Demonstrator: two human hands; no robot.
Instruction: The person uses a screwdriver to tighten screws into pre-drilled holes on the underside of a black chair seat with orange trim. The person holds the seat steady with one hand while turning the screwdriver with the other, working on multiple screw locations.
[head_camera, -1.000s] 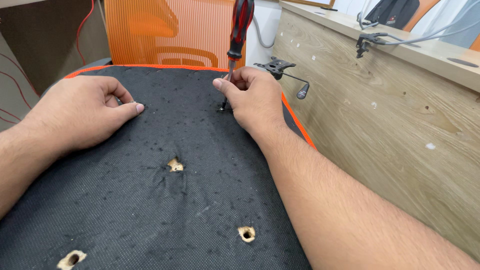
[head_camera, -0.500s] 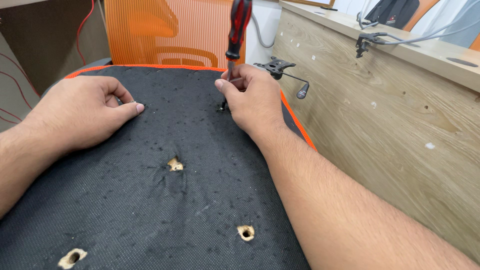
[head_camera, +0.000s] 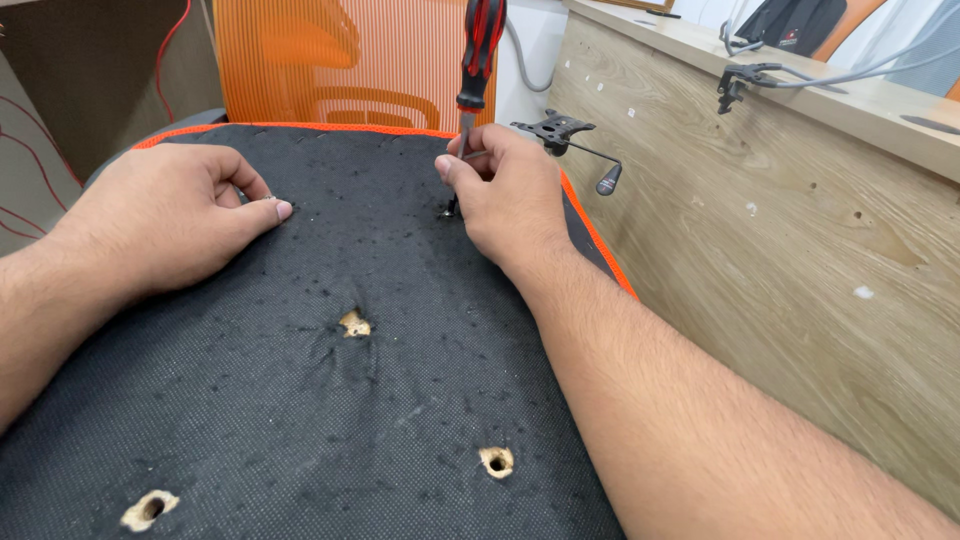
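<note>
An upturned chair seat (head_camera: 300, 400) covered in black fabric with orange trim fills the view. My right hand (head_camera: 510, 195) pinches the metal shaft of a red and black screwdriver (head_camera: 478, 55), which stands upright with its tip at a spot near the seat's far edge. My left hand (head_camera: 165, 220) rests on the fabric at the far left, fingers curled with the thumb stretched out, holding nothing that I can see. Three torn holes show pale wood: one in the middle (head_camera: 353, 323), one at the near right (head_camera: 496, 461), one at the near left (head_camera: 150, 508).
An orange mesh chair back (head_camera: 330, 60) stands behind the seat. A black metal bracket with a lever (head_camera: 565, 135) lies at the seat's far right corner. A wooden panel (head_camera: 800, 260) runs along the right. Red wires (head_camera: 170, 40) hang at the far left.
The screwdriver handle has swayed slightly in my right hand. My left hand has stayed in place.
</note>
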